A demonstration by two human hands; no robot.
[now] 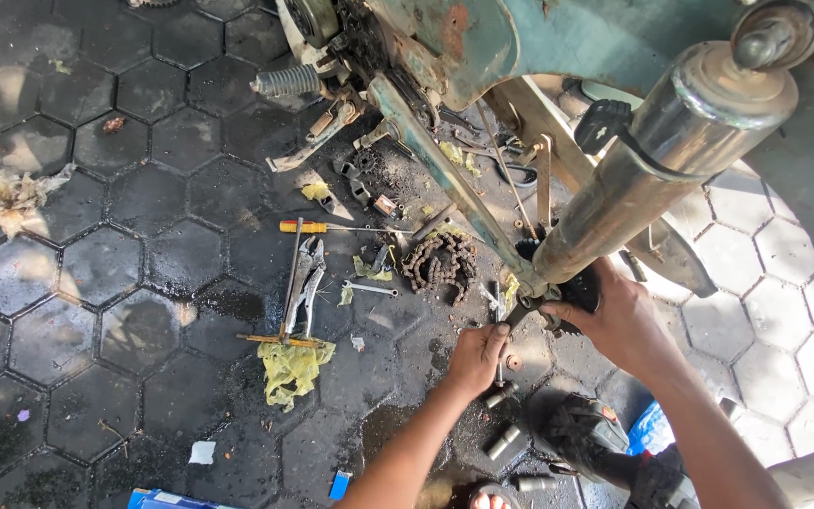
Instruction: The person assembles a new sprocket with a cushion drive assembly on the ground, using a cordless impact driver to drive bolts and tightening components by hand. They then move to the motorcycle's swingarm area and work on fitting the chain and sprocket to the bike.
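Paved floor fills the left of the frame. Pliers lie at centre, a screwdriver just above them, a coiled chain to their right. The exhaust pipe crosses the upper right, both hands below it.

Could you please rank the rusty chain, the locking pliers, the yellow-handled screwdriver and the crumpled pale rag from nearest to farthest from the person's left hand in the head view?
From the left hand:
1. Rusty chain, heaped just above it.
2. Locking pliers, further left on the pavers.
3. Yellow-handled screwdriver, up and left, beyond the pliers.
4. Crumpled pale rag, far left edge.
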